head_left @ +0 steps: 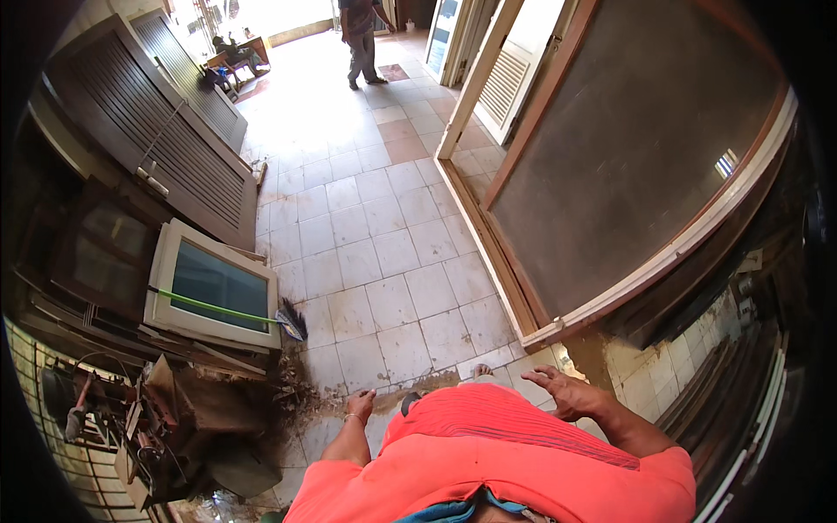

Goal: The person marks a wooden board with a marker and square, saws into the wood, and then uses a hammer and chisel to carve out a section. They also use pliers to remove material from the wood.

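My left hand (pixel 359 404) hangs low in front of me, fingers curled loosely, holding nothing that I can see. My right hand (pixel 565 390) is spread open, palm down, close to the lower corner of a large leaning wooden frame with a dark panel (pixel 628 166). My orange shirt (pixel 506 453) fills the bottom of the view. One of my feet (pixel 481 370) peeks out on the tiled floor (pixel 375 227).
A broom with a green handle (pixel 228 309) leans across a white-framed window (pixel 214 286) on the left. Dirt and debris (pixel 301 383) lie beside a pile of scrap and tools (pixel 166 418). Dark louvred doors (pixel 174 131) lean left. A person (pixel 359 39) stands far off.
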{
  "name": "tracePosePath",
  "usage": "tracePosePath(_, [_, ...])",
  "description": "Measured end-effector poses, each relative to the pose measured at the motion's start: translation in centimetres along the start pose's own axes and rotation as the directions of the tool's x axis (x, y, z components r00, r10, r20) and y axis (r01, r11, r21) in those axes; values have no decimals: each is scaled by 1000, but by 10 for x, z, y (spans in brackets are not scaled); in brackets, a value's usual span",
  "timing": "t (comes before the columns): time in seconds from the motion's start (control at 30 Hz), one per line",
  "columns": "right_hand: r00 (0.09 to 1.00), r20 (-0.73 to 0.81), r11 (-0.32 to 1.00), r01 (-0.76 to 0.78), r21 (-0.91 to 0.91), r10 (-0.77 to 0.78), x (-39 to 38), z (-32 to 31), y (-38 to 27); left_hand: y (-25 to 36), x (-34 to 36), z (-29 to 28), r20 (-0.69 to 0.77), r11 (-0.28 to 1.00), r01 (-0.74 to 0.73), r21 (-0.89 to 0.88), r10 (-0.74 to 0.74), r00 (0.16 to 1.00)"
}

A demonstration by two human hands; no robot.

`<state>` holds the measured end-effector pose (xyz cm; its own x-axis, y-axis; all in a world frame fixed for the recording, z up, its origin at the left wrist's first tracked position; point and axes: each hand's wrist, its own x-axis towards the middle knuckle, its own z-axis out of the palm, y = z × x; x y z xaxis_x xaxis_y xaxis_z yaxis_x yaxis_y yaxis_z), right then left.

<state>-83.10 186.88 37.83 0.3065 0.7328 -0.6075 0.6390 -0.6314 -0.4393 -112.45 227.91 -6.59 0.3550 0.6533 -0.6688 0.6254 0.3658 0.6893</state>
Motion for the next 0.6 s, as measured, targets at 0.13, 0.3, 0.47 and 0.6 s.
tracePosePath(0.13, [991,128,982,7,190,-32,-19,-10,8,-5,-6,4,28,996,-13,92,11,1000])
tracePosePath(0.3, [979,200,959,-9,283,-50,-27,-10,-9,-3,-9,11,72,990,-7,138,-3,997])
tracePosePath(0.47, [883,-351,950,-293,107,312,46,3,58,-14,15,-1,95,990,-49,132,36,995])
tracePosePath(0.6, [481,-503,695,-461,551,718,74,-15,143,37,-15,-3,165,999,-31,-5,32,986])
